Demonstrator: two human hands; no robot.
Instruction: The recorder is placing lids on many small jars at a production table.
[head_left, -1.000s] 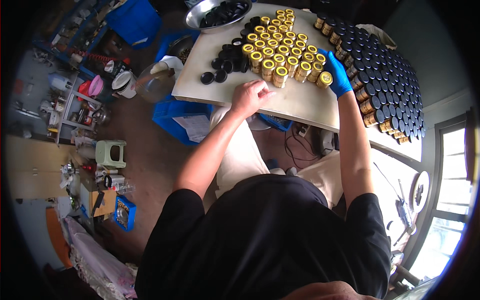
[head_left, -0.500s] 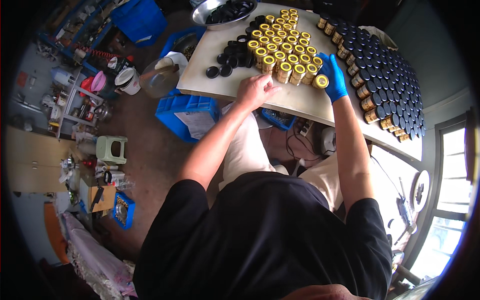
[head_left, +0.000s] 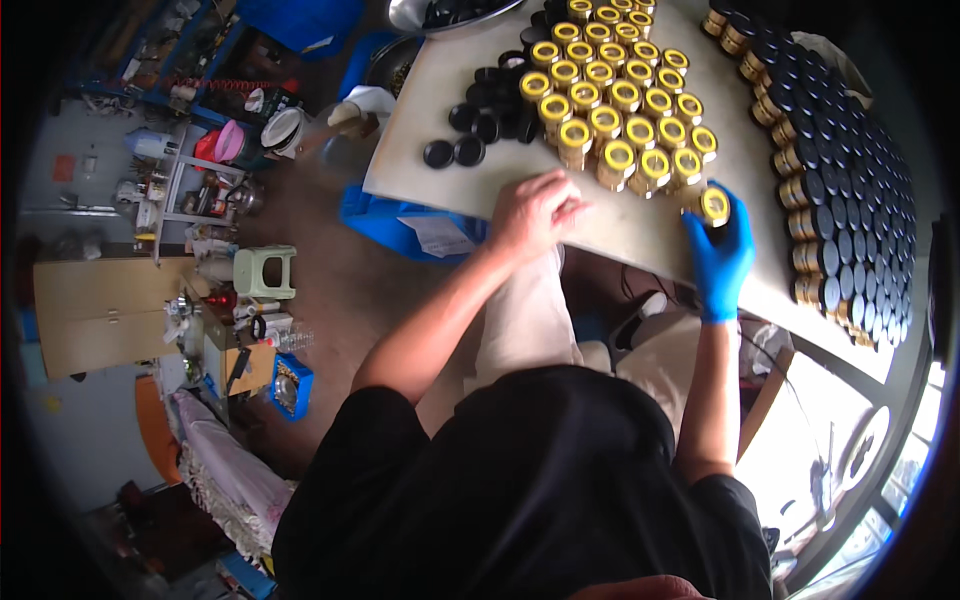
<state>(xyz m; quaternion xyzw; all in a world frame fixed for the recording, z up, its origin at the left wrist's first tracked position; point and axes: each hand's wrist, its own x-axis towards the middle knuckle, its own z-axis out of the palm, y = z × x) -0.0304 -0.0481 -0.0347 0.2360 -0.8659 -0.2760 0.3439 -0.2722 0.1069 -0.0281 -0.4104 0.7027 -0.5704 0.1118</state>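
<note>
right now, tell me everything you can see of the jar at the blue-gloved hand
The jar looks small and cylindrical, its round top ringed bright yellow around a paler centre, its body gold-toned and mostly hidden. It appears tilted, between thumb and fingers of the blue-gloved right hand, near the table's front edge, apart from the other yellow-topped jars. Whether it is lifted is unclear.

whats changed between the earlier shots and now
The gloved right hand has drawn back toward the body: it was beside the front yellow-topped jar, fingers reaching past it; now its thumb and fingers are around that jar. The view has shifted too. The bare left hand is still near the table's front edge; the loose black caps look unchanged.
</note>
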